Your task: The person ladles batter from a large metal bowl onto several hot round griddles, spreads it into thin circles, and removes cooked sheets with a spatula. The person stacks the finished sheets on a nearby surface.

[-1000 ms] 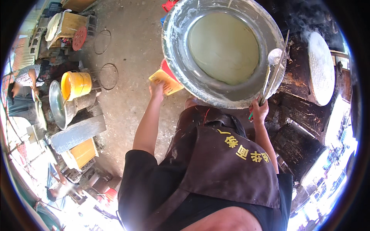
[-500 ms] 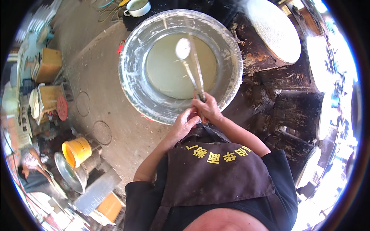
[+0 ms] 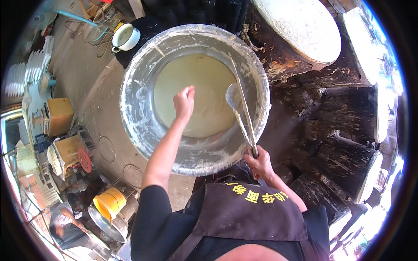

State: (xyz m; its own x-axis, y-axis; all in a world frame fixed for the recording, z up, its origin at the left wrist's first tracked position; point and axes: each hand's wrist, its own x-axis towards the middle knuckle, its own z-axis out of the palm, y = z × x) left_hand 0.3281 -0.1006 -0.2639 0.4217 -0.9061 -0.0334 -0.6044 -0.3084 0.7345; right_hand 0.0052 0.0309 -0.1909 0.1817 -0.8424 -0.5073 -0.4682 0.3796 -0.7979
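Note:
A large metal basin point(image 3: 138, 130), its walls smeared with white, holds a pale cream liquid point(image 3: 200, 89). Over the left part of that liquid, my left hand point(image 3: 184, 102) is raised with its fingers closed together; whether anything is in them cannot be seen. At the basin's near right rim, my right hand point(image 3: 260, 162) grips a ladle and a long wooden stick together by their lower ends. The ladle's round bowl point(image 3: 234, 96) and the stick point(image 3: 244, 95) lean over the right inner wall of the basin, crossing each other near my hand.
Round steaming vats with white contents, one at the far right point(image 3: 302, 28), stand on dark blocks along my right. A white enamel pot point(image 3: 126, 37) is beyond the basin's far left. On the left floor are a yellow bucket point(image 3: 109, 202), wooden boxes point(image 3: 60, 116) and wire rings point(image 3: 106, 148).
My left hand has left the apron front and reached forward over the liquid. My right hand has moved right with the ladle and stick, which now lean at the basin's right side.

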